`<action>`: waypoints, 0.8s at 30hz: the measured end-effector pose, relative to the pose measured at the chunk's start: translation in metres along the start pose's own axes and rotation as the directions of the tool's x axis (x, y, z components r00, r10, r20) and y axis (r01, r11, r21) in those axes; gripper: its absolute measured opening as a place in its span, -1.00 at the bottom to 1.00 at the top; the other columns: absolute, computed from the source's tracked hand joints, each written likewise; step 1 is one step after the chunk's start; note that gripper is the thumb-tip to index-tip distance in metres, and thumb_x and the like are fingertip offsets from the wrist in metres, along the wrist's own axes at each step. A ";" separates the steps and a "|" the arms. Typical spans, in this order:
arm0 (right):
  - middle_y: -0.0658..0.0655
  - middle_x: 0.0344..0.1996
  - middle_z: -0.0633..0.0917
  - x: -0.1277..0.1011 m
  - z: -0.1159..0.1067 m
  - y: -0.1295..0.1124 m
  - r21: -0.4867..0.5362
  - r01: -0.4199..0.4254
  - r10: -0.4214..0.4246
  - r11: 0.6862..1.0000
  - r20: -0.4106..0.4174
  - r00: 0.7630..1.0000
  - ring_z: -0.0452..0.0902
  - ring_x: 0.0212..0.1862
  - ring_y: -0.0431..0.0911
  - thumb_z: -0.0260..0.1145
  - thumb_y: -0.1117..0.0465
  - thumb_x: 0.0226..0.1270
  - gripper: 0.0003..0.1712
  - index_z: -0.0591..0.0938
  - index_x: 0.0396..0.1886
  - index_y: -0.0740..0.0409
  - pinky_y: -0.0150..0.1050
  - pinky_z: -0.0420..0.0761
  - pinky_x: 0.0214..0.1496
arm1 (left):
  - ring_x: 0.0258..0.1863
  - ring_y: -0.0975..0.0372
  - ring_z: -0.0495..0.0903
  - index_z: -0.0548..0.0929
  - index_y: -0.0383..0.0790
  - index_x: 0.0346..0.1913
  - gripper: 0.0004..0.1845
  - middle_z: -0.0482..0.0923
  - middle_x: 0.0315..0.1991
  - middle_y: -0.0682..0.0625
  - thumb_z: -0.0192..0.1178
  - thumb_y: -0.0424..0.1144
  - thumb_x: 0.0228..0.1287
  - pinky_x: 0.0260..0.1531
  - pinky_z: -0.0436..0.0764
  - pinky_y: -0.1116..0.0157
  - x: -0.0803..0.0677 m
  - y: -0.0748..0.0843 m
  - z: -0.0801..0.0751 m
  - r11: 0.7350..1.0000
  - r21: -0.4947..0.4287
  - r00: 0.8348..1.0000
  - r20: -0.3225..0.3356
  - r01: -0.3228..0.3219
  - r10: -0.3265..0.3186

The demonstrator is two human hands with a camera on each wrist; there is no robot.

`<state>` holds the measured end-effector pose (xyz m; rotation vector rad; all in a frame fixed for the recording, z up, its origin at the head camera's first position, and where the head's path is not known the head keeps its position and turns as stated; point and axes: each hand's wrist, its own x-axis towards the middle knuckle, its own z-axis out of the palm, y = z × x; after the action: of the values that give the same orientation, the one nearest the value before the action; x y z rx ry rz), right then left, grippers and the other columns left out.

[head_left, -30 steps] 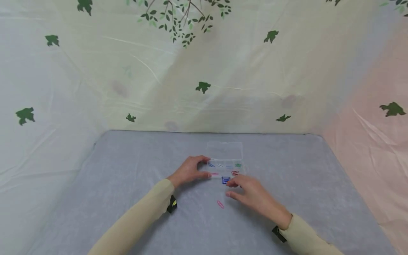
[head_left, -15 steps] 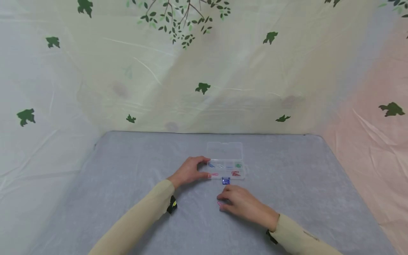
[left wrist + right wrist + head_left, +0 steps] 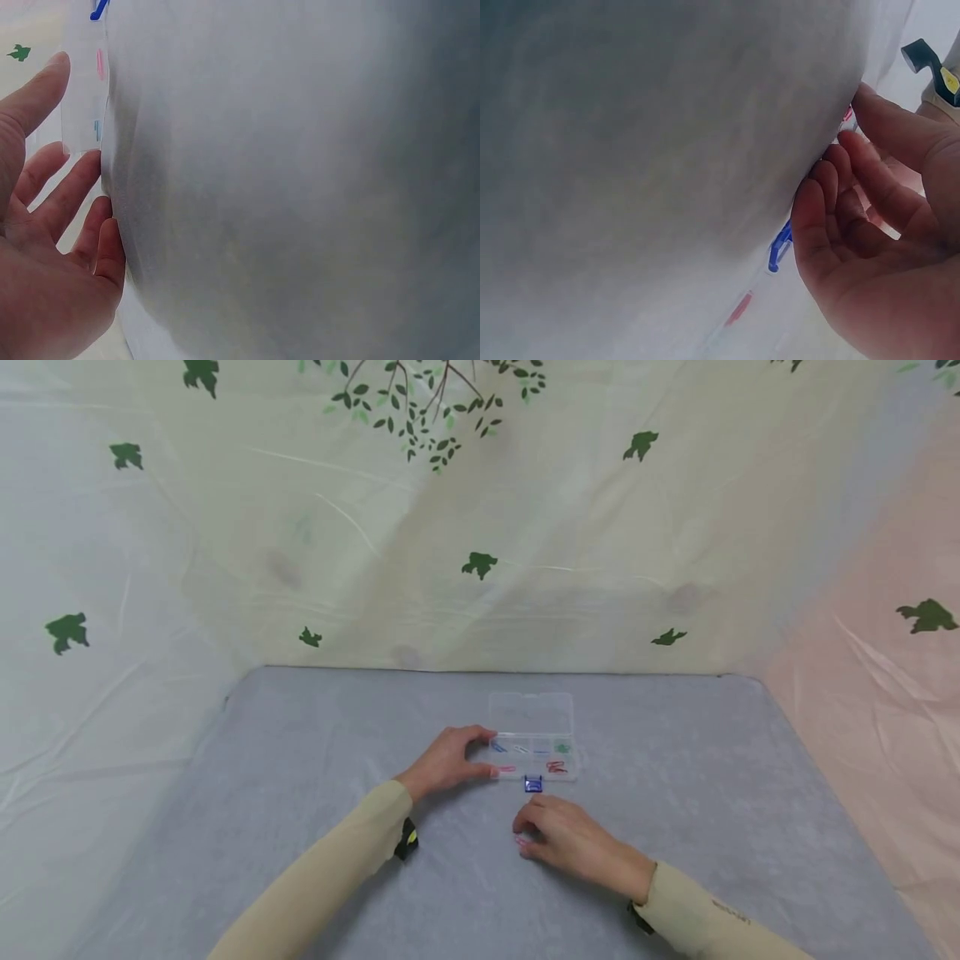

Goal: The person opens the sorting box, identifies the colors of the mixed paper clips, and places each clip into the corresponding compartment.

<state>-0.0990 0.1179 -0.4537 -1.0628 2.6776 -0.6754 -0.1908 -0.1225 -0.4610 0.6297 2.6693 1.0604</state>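
A clear plastic compartment box [image 3: 536,779] stands on the table with its transparent lid [image 3: 531,714] folded back and its blue latch [image 3: 533,784] hanging at the front. Its compartments hold blue clips [image 3: 498,747], a green clip [image 3: 562,748], a pink clip [image 3: 507,769] and red paper clips [image 3: 556,767]. My left hand [image 3: 446,766] holds the box's left end, thumb at the front corner and fingers behind. In front of the latch, my right hand [image 3: 581,843] pinches a pink paper clip [image 3: 521,840] at the table surface; the fingers partly hide it.
A grey cloth covers the table [image 3: 337,718]. Behind it hangs a pale curtain [image 3: 360,568] printed with leaves, and similar cloth encloses both sides. Dark straps [image 3: 406,841] circle the sleeved wrists.
My right hand has come from beside the latch down toward me and closed on the pink paper clip lying there. For the last half second it has barely moved. The left hand stays on the box.
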 end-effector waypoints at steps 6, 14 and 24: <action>-0.19 -0.34 0.61 0.000 -0.001 0.001 0.069 0.008 -0.008 0.998 -0.004 1.000 0.48 -0.28 -0.35 0.56 0.23 0.26 -0.87 0.74 -0.28 -0.03 -0.30 0.57 -0.21 | 0.30 0.02 0.55 0.63 -0.27 0.29 -0.37 0.66 0.22 -0.14 0.55 -0.17 0.18 0.38 0.44 0.08 -0.001 0.002 -0.001 1.000 -0.009 1.000 -0.014 -0.020 0.020; -0.23 -0.37 0.64 0.000 -0.003 0.002 0.136 -0.008 0.005 0.991 0.017 1.000 0.51 -0.29 -0.37 0.46 0.33 0.35 -0.86 0.76 -0.32 -0.03 -0.32 0.60 -0.22 | 0.30 0.01 0.55 0.61 -0.29 0.30 -0.37 0.65 0.22 -0.16 0.55 -0.18 0.19 0.38 0.44 0.07 -0.002 0.002 0.001 1.000 -0.022 1.000 -0.013 -0.007 0.007; -0.16 -0.35 0.70 0.005 -0.027 0.004 0.104 -0.009 0.029 0.995 -0.195 0.980 0.59 -0.26 -0.30 0.46 0.27 0.37 -0.97 0.78 -0.29 0.05 -0.30 0.67 -0.19 | 0.29 0.02 0.56 0.62 -0.29 0.29 -0.38 0.65 0.22 -0.16 0.55 -0.19 0.18 0.36 0.46 0.08 -0.002 0.002 0.002 0.999 -0.017 0.999 -0.024 -0.034 0.034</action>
<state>-0.1144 0.1266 -0.4317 -0.9910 2.7767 -0.9494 -0.1878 -0.1212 -0.4612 0.6656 2.6752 1.1052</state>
